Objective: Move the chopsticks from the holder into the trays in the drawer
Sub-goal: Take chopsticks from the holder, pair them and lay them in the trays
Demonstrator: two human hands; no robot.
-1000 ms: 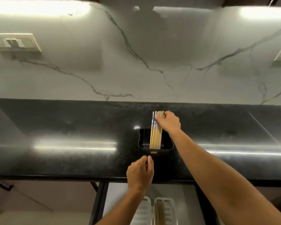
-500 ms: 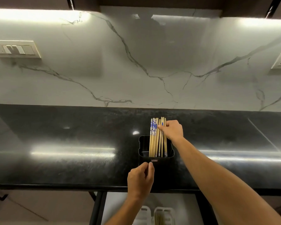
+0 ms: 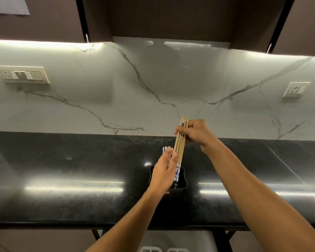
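Curled tight around a bundle of chopsticks, my right hand holds them tilted, lower ends over the black holder on the counter. My left hand, arm stretched forward, grips a few more sticks, tips poking past my fingers.

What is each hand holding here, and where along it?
Right hand grips a bundle of chopsticks near their upper ends; left hand holds a smaller bunch just below its top ends.

Tan chopsticks (seemingly blue-patterned ends)
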